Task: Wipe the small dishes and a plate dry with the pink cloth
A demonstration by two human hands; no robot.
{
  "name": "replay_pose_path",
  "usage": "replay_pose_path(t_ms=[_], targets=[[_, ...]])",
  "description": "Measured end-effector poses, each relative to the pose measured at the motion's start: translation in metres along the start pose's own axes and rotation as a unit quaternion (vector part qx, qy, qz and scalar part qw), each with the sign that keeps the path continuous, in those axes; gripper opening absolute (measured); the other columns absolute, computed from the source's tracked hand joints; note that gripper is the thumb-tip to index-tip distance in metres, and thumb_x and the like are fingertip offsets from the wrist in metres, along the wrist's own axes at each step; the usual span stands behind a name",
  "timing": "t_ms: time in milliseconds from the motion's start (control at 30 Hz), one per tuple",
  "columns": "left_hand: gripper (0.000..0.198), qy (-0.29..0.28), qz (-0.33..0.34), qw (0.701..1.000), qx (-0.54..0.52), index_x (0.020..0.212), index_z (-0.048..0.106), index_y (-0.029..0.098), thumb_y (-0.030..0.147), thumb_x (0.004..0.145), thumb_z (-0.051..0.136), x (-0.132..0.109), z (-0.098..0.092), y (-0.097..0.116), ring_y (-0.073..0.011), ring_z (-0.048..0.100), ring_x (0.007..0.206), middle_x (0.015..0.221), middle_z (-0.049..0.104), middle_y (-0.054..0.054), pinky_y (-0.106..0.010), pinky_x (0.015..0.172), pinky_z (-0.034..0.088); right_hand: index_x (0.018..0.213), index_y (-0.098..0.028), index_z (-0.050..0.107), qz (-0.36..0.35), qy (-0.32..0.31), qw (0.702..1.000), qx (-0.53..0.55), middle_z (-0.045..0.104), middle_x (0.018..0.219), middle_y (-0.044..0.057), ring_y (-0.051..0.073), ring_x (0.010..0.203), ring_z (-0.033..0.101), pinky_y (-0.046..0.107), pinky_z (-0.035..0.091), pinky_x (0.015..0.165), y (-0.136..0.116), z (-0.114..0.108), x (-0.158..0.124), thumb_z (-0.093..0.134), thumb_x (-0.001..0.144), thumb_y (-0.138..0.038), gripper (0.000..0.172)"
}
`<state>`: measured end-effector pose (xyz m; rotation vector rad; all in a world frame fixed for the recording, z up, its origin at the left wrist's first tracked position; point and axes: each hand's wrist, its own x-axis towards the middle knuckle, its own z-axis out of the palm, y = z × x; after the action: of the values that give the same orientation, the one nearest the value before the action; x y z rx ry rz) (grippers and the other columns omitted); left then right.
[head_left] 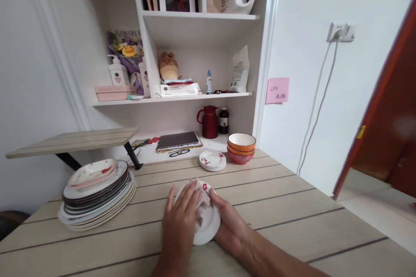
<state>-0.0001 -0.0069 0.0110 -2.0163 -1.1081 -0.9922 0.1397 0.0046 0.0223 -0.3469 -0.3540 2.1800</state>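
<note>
A small white plate (208, 227) with a red flower print lies on the wooden table (292, 212) in front of me. My left hand (178, 220) lies on it with fingers stretched, pressing a pale pink cloth (203, 201) against the plate's face. My right hand (229, 220) grips the plate's right rim, fingers curled round it. A stack of small white flowered plates (212, 160) sits farther back, beside stacked orange bowls (241, 147).
A tall pile of larger plates (97, 194) stands at the left. A raised wooden stand (71, 140) is behind it. Shelves hold a red jug (209, 121), a dark bottle, a laptop (177, 140), glasses and boxes. A brown door (386, 108) is at right.
</note>
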Motion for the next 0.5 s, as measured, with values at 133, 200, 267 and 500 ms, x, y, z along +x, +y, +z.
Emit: replay_pose_path(t_ms=[133, 200, 267, 500], targets=[[0.045, -0.017, -0.068, 0.997, 0.036, 0.126, 0.058, 0.021, 0.004, 0.085, 0.047, -0.005, 0.0, -0.005, -0.0248, 0.06, 0.12, 0.137, 0.059, -0.01, -0.052, 0.108, 0.037, 0.114, -0.011, 0.064, -0.034, 0.0, 0.999, -0.005, 0.075, 0.1, 0.012, 0.024, 0.097, 0.068, 0.039, 0.046, 0.093, 0.0, -0.001, 0.003, 0.055, 0.092, -0.038, 0.037], [0.045, -0.012, -0.104, 0.994, 0.026, 0.127, 0.058, 0.022, 0.006, 0.086, 0.048, -0.009, 0.004, -0.005, -0.0257, 0.061, 0.119, 0.135, 0.06, -0.011, -0.05, 0.104, 0.042, 0.117, -0.012, 0.063, -0.053, -0.004, 0.999, -0.007, 0.075, 0.104, 0.011, 0.024, 0.097, 0.068, 0.04, 0.046, 0.094, -0.002, -0.003, 0.004, 0.057, 0.091, -0.038, 0.037], [0.042, 0.002, -0.168, 0.986, -0.012, 0.127, 0.059, 0.022, 0.011, 0.088, 0.048, -0.013, 0.009, -0.007, -0.0258, 0.063, 0.115, 0.131, 0.063, -0.012, -0.045, 0.096, 0.05, 0.117, -0.015, 0.062, -0.071, 0.002, 0.997, -0.008, 0.074, 0.105, 0.01, 0.023, 0.095, 0.068, 0.039, 0.046, 0.094, -0.003, -0.005, 0.004, 0.06, 0.089, -0.037, 0.036], [0.047, -0.032, -0.472, 0.823, -0.316, 0.123, 0.061, 0.014, 0.029, 0.079, 0.064, -0.013, 0.012, -0.016, -0.0283, 0.067, 0.106, 0.117, 0.071, -0.013, -0.039, 0.087, 0.055, 0.11, -0.017, 0.066, -0.122, 0.001, 0.99, -0.071, 0.075, 0.1, 0.008, 0.022, 0.088, 0.07, 0.04, 0.047, 0.092, -0.007, -0.002, -0.001, 0.074, 0.078, -0.029, 0.035]])
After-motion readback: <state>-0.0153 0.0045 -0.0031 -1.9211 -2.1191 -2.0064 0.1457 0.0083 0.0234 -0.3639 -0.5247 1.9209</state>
